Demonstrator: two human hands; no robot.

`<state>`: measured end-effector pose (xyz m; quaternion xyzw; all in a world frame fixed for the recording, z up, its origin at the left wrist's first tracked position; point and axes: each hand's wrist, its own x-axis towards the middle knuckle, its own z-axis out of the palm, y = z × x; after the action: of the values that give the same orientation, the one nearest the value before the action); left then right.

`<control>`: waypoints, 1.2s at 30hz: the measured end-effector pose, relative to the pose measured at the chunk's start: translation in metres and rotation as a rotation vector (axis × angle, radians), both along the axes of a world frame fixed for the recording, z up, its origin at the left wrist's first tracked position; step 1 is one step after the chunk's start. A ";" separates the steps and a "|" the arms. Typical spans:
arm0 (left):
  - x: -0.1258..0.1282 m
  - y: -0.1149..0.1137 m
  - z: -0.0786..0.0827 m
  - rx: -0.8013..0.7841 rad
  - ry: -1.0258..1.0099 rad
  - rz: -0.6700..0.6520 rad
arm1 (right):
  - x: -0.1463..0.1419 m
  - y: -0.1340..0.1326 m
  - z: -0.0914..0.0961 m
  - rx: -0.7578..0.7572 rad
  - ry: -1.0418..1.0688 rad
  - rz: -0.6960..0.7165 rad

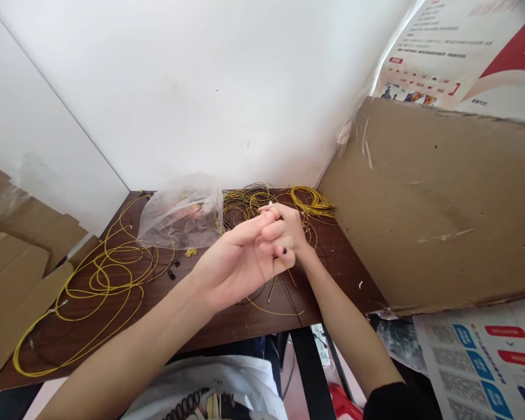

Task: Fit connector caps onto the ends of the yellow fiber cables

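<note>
My left hand (240,256) and my right hand (291,224) meet above the table, their fingers closed together. The left palm is turned partly toward me, with curled fingers overlapping the right hand. A tiny whitish tip (270,203) shows at the pinched fingertips. Between the curled lower fingers sits a small dark spot (284,251), too small to name. Whatever the fingers hold is mostly hidden. Below the hands, thin yellow cable ends (275,314) lie on the brown table (227,324). Just behind them is a tangle of yellow and black cables (245,201).
Loose yellow cable loops (109,286) spread over the left side. A clear plastic bag (184,216) stands at the back, near a small yellow piece (191,252). Coiled yellow cable (310,201) lies back right. Cardboard (433,210) walls the right side; more cardboard (17,280) stands left.
</note>
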<state>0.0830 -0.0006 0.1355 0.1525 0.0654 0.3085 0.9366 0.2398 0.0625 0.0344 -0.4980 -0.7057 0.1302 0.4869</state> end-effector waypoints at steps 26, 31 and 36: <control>-0.009 -0.040 -0.037 0.039 0.128 0.298 | 0.009 0.008 -0.011 0.050 -0.086 -0.149; -0.009 -0.038 -0.039 -0.067 0.053 0.235 | 0.010 0.008 -0.011 0.046 -0.086 -0.154; -0.009 -0.038 -0.041 -0.040 0.051 0.232 | 0.010 0.008 -0.010 0.050 -0.083 -0.143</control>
<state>0.0738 -0.0388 0.0948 0.1329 0.1127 0.4094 0.8956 0.2497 0.0700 0.0246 -0.5400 -0.6907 0.0568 0.4776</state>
